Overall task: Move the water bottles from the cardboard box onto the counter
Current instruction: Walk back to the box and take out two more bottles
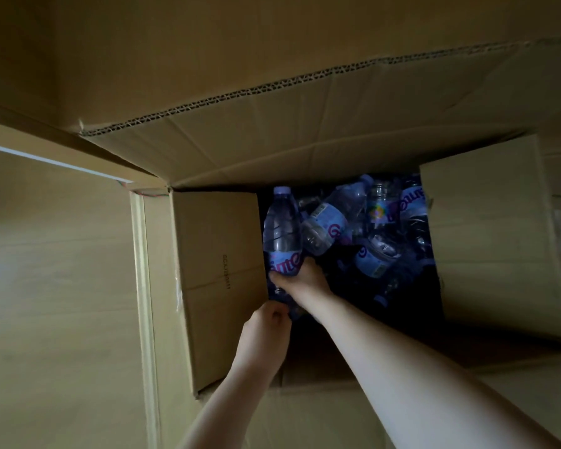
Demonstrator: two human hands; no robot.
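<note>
I look down into an open cardboard box point(217, 254) whose dark inside holds several clear water bottles point(363, 228) with pale blue labels, lying jumbled. One water bottle point(281, 231) stands upright against the box's left inner flap, cap up. My right hand point(300, 275) is wrapped around its labelled lower half. My left hand point(266, 328) grips the same bottle's bottom end from below, fingers curled. The bottle's base is hidden by my hands.
Box flaps stand open on all sides: a big one at the back point(305, 131), one on the right point(489, 238), one on the left. More cardboard or a pale wooden surface point(52, 270) lies to the left. The counter is out of view.
</note>
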